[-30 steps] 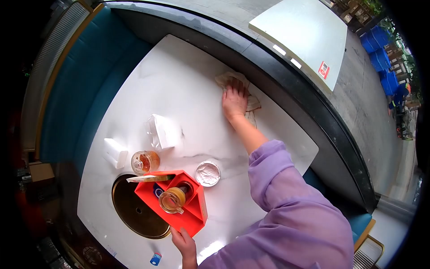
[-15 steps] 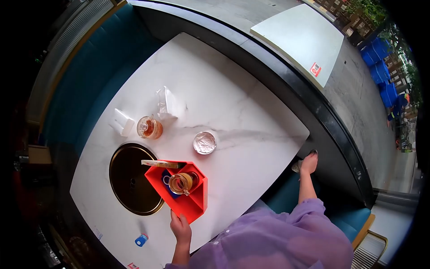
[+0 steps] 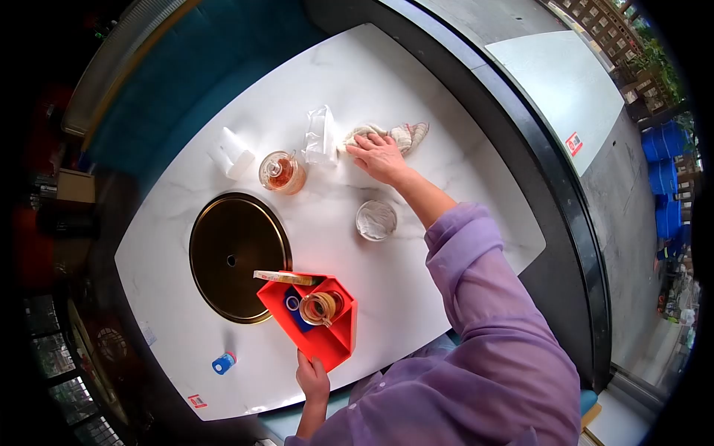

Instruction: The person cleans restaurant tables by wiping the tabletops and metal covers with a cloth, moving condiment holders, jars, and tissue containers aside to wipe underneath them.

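Observation:
My right hand (image 3: 378, 157) lies on a pale cloth (image 3: 407, 137) on the marble table, pressing it down with fingers slightly spread. Below, my left hand (image 3: 314, 379) grips the near corner of a red compartment box (image 3: 327, 360). Inside that box stand a small glass jug (image 3: 318, 309) and a dark blue item (image 3: 297, 311); a flat, pale packet (image 3: 284, 278) rests along its far edge. Close to the cloth are a clear plastic-wrapped white pack (image 3: 320, 137) and a glass teapot (image 3: 282, 173) with amber liquid.
A round bowl or ashtray (image 3: 376, 221) with a pale lining sits mid-table. To the left are a white cup-like container (image 3: 232, 154), a round dark gold-rimmed plate (image 3: 238, 260) set in the table, and a blue-capped bottle (image 3: 224, 363). A black ledge (image 3: 565, 215) borders the right.
My right hand has come up from beside the seat onto the far part of the table with the cloth. My left hand still holds the red box. The view has shifted.

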`<state>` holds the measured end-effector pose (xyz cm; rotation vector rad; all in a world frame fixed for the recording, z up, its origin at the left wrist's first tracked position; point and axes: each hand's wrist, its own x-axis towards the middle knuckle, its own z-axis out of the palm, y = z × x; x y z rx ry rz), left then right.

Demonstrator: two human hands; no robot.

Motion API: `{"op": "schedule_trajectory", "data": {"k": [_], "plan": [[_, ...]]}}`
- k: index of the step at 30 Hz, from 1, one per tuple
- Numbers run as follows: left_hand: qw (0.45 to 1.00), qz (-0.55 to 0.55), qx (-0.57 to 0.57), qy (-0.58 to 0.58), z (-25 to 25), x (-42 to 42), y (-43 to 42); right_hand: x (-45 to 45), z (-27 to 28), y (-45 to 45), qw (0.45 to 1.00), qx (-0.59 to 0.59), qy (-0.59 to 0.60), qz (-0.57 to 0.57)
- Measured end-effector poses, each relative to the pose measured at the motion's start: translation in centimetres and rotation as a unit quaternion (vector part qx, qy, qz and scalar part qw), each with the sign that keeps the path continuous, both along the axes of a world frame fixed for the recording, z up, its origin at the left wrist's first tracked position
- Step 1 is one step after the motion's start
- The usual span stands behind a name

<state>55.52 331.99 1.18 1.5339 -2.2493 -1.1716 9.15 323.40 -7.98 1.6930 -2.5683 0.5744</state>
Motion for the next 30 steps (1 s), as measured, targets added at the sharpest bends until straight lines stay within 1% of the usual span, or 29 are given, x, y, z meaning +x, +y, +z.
{"op": "schedule_trajectory", "data": {"k": [1,2,4,5,8,9,10,11,12,13,14,15,17,18,19,20,21,22,23,24,25,26,27,28,29,30], "plan": [[1.000,-0.008,0.008,-0.008,0.3,-0.2,0.1,1.0,-1.2,0.3,0.999,0.019,0.047,-0.018],[1.000,0.000,0.021,-0.004,0.2,-0.3,0.2,1.3,-1.8,1.4,0.998,0.025,0.044,-0.024],[0.999,0.005,0.036,-0.005,0.1,-0.3,0.1,2.3,-2.6,4.3,0.991,-0.003,0.074,-0.109],[0.999,0.010,0.048,-0.019,-0.3,-0.2,-0.2,2.5,-2.5,6.8,0.984,0.011,0.073,-0.165],[0.998,-0.003,0.059,-0.022,-2.0,-0.3,-1.4,2.0,-2.9,18.2,0.937,0.063,0.095,-0.330],[0.998,-0.013,0.060,-0.021,-2.1,-0.4,-1.6,2.4,-2.9,23.1,0.913,0.102,0.106,-0.380],[0.998,-0.016,0.060,-0.017,-2.0,-0.5,-1.7,3.3,-2.3,27.8,0.877,0.161,0.091,-0.443],[0.999,-0.037,0.024,-0.002,-2.1,-0.7,-1.7,3.9,-3.2,33.3,0.853,0.170,0.180,-0.460],[0.998,-0.055,-0.013,0.014,-2.3,-0.9,-1.7,4.4,-3.8,38.1,0.827,0.197,0.154,-0.503],[0.998,-0.051,-0.013,0.021,-2.5,-1.1,-1.8,4.7,-4.3,42.5,0.821,0.178,0.218,-0.496],[0.996,-0.074,-0.043,-0.003,-2.8,-0.9,-1.9,4.6,-3.7,45.1,0.804,0.177,0.094,-0.560],[0.992,-0.097,-0.072,-0.029,-2.9,-0.6,-2.1,4.4,-2.6,46.3,0.771,0.173,-0.036,-0.611],[0.992,-0.098,-0.067,-0.035,-3.4,-0.5,-2.5,4.0,2.6,42.2,0.745,0.141,-0.043,-0.651],[0.992,-0.104,-0.061,-0.046,-3.7,-0.4,-2.6,3.5,3.3,40.0,0.793,0.038,-0.003,-0.609],[0.992,-0.098,-0.064,-0.047,-4.0,-0.1,-2.8,2.9,4.1,36.9,0.830,-0.060,0.011,-0.555],[0.990,-0.109,-0.043,-0.077,-4.2,0.2,-3.0,2.5,6.1,32.7,0.855,-0.109,-0.047,-0.505],[0.987,-0.118,-0.023,-0.105,-4.4,0.3,-3.3,1.8,6.3,28.9,0.882,-0.167,-0.073,-0.434],[0.988,-0.110,-0.025,-0.105,-4.0,0.2,-3.6,1.7,7.9,24.4,0.911,-0.164,-0.091,-0.368],[0.987,-0.116,0.012,-0.112,-3.2,-0.2,-4.0,1.1,7.6,20.7,0.936,-0.182,-0.098,-0.286],[0.984,-0.122,0.048,-0.120,-2.5,-0.4,-4.4,1.0,8.4,16.8,0.955,-0.170,-0.107,-0.220],[0.985,-0.114,0.046,-0.121,-2.4,-0.1,-4.9,0.4,7.3,13.6,0.975,-0.151,-0.090,-0.139],[0.982,-0.092,0.057,-0.156,-2.4,0.5,-5.4,0.5,6.9,10.5,0.989,-0.107,-0.089,-0.048],[0.977,-0.069,0.069,-0.190,-2.4,0.8,-5.9,0.7,6.4,7.7,0.993,-0.063,-0.086,0.042],[0.982,-0.004,0.076,-0.171,-1.1,0.1,-6.8,0.9,4.6,5.4,0.990,-0.014,-0.060,0.129],[0.982,0.000,0.074,-0.174,0.1,-0.9,-7.9,0.9,3.3,3.4,0.976,0.034,-0.032,0.214],[0.996,0.024,0.015,-0.085,1.3,-2.1,-9.1,0.4,2.3,2.1,0.975,0.032,-0.035,0.217]]}}
